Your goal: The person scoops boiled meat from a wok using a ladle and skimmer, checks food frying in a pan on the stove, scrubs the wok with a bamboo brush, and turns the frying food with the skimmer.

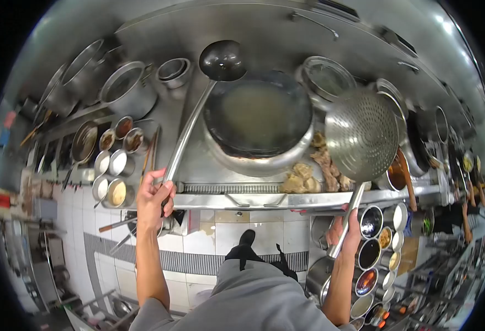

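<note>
My left hand [155, 199] is closed round the handle of a long steel ladle [223, 60], whose dark bowl hangs near the upper left rim of the wok. In my right hand [344, 231] is the handle of a large perforated skimmer [362, 132], its round face raised to the right of the wok. Between the two tools sits the wok [258, 113] on the stove, with cloudy liquid in it. Pale chunks of what looks like meat or bone [300, 179] lie on the stove top, lower right of the wok, partly behind the skimmer.
Small tins of seasonings [118, 163] stand to the left, beside a big pot [127, 88]. Several bowls of sauces [370, 254] line the right side below the stove's front rail [242, 201]. A lidded pot [329, 77] stands behind the skimmer. Another person [468, 220] is at far right.
</note>
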Action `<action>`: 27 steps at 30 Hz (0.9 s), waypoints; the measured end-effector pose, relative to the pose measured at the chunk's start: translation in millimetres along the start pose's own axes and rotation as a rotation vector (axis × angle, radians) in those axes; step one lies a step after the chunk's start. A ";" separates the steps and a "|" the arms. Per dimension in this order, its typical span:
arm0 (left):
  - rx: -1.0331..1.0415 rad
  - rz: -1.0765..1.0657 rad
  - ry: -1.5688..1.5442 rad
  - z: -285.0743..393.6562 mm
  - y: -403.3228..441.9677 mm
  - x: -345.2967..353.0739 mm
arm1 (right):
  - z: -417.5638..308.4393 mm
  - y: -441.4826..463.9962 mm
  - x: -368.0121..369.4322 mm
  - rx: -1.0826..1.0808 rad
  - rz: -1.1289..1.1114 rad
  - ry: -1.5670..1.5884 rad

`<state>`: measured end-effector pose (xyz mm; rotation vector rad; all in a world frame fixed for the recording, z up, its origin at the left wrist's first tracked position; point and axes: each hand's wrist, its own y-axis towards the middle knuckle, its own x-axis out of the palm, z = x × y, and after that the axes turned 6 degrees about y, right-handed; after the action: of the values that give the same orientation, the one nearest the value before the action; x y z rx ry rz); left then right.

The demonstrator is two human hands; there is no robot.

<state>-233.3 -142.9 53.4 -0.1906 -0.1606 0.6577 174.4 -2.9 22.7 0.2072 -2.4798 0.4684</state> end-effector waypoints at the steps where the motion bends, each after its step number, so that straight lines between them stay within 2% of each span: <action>1: -0.010 0.059 -0.012 -2.3 -8.1 -9.1 | 3.7 2.6 11.5 0.113 -0.116 0.102; 3: -0.005 0.119 -0.018 -6.2 -25.2 -27.2 | 12.4 0.9 55.7 0.373 -0.125 0.110; 5: -0.002 0.218 -0.013 -6.0 -41.9 -42.4 | 42.5 5.8 73.1 0.538 -0.393 0.105; 7: 0.011 0.301 -0.014 -8.6 -57.2 -58.7 | 74.7 2.8 95.5 0.776 -0.427 0.039; 9: 0.002 0.342 0.044 -6.8 -71.2 -71.4 | 127.2 2.2 102.4 1.053 -0.448 0.278; 10: 0.000 0.361 0.053 -8.0 -77.6 -76.6 | 153.6 0.9 101.1 1.076 -0.458 0.270; 12: -0.023 0.402 0.065 -14.0 -88.4 -84.8 | 203.6 3.2 94.6 1.244 -0.433 0.513; 16: -0.103 0.439 0.099 -35.1 -102.2 -85.1 | 277.6 19.1 78.8 1.277 -0.359 0.580; 19: -0.148 0.433 0.062 -68.6 -105.1 -81.1 | 320.2 39.5 78.6 1.314 -0.381 0.614; 21: -0.187 0.440 0.004 -92.9 -104.6 -72.2 | 335.8 46.6 85.6 1.325 -0.376 0.448; 22: -0.191 0.431 -0.010 -102.6 -103.7 -66.0 | 339.0 47.7 90.1 1.282 -0.388 0.198; 23: -0.197 0.425 -0.023 -117.1 -102.7 -63.1 | 337.5 43.5 99.1 1.282 -0.382 0.200; 25: -0.217 0.421 -0.022 -139.9 -99.6 -55.8 | 333.6 35.6 114.4 1.173 -0.255 -0.177; 27: -0.254 0.400 -0.028 -160.1 -97.2 -44.7 | 337.3 41.3 108.3 1.130 -0.328 -0.283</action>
<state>-177.6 -265.9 -83.9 -0.4660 -0.2360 1.0385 -103.2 -96.0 -180.9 1.1507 -2.0667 1.7200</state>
